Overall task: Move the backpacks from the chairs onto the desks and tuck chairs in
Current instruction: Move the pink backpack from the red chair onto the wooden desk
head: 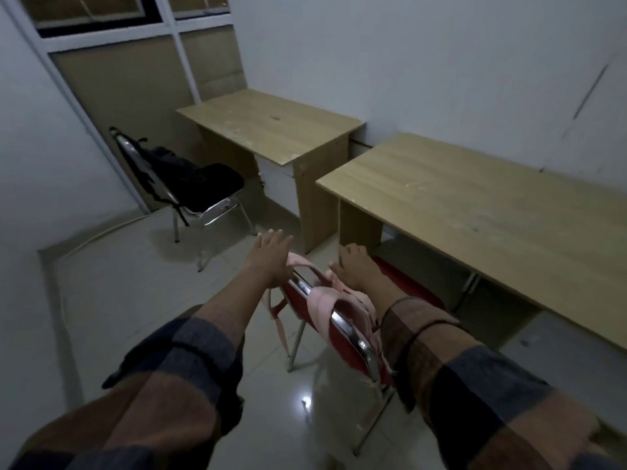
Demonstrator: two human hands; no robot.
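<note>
Pink backpack [342, 300] drapes the chrome-framed chair [353, 340]; both hands' fingers [271, 237] spread.

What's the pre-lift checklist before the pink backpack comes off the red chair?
1. Near desk top free to take the bag: ok.
2. Left hand gripping the pink backpack: not ok, fingers spread, hand only at the strap end.
3. Right hand gripping the bag: cannot tell, it rests on top, fingers hidden.
4. Straps free of the red chair: not ok, they drape over the chrome backrest.
5. Red chair tucked in: not ok, only its seat front reaches under the desk edge.
6. Black backpack moved to the far desk: not ok, it lies on the black chair.
</note>
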